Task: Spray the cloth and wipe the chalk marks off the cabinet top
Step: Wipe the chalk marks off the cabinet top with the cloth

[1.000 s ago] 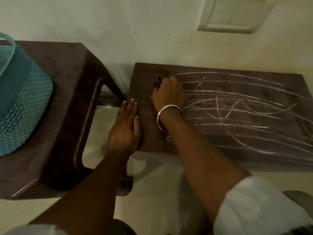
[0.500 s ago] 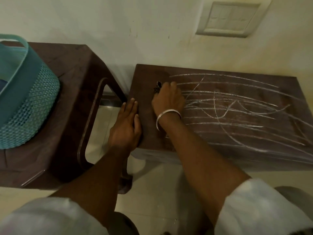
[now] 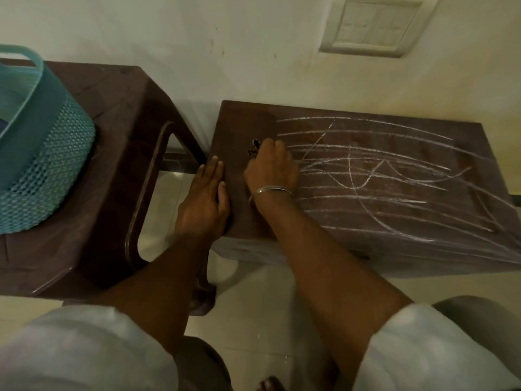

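Grips a dark cloth (image 3: 255, 149) in the right hand (image 3: 272, 166), with the fingers (image 3: 275, 146) curled tight over it and knuckles up, so that only a small dark bunch pokes out just past the fingertips on the thumb side. Presses cloth and fist down on the cabinet top (image 3: 242, 122), near its left end. Wears a thin metal bangle (image 3: 272, 189) at that wrist, behind the knuckles. Lays the left hand (image 3: 204, 204) flat along the left edge of the same top, with its fingers (image 3: 215, 171) straight and close together, holding nothing, just left of the right fist and not touching it. Right beside the right fingers, on their far side from the left hand: white chalk marks (image 3: 366, 176), long arcs crossed by a few loops, running away across the rest of the top. Well to the left of the left fingers: a brown plastic stool (image 3: 118, 131) with a teal mesh basket (image 3: 50, 165) on it. Beyond the right fingertips, up on the wall: a pale switch plate (image 3: 372, 26).
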A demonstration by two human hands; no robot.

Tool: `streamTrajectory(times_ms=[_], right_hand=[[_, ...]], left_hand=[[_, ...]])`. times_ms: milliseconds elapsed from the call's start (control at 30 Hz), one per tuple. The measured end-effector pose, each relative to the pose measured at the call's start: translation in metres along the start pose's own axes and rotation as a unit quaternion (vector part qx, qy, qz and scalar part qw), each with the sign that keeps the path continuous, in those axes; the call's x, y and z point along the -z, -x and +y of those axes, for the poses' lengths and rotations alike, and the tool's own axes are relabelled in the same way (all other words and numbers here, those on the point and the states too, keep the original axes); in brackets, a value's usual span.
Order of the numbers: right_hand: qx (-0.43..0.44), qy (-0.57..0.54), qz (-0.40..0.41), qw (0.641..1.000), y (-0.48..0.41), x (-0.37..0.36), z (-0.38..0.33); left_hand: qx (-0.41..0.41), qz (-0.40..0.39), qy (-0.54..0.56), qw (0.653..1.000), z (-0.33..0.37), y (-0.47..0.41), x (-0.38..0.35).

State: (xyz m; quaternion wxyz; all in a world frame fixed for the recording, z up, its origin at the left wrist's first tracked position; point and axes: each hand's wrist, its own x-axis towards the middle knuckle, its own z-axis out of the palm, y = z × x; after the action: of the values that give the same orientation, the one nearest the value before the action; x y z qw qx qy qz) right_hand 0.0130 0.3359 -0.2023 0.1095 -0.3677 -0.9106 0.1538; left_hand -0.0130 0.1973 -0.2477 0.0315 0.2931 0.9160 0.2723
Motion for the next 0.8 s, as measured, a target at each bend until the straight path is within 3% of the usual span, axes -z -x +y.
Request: streamTrajectory(times_ms=[267,533,800], right_hand=[[0.007,-0.01,0.009,1.0,0.076,0.006,0.014],[0.001,-0.012,0.013,1.0,0.045,0.003,0.004],[-0.008,-0.015,0.004,1.0,0.114,0.005,0.017]], left_hand=[[0.005,0.001,0.011,1.0,-0.002,-0.001,-0.003],[-0.005,0.012,0.021,1.0,-0.007,0.0,-0.003],[0.006,0.011,0.018,1.0,-0.007,-0.001,-0.004]])
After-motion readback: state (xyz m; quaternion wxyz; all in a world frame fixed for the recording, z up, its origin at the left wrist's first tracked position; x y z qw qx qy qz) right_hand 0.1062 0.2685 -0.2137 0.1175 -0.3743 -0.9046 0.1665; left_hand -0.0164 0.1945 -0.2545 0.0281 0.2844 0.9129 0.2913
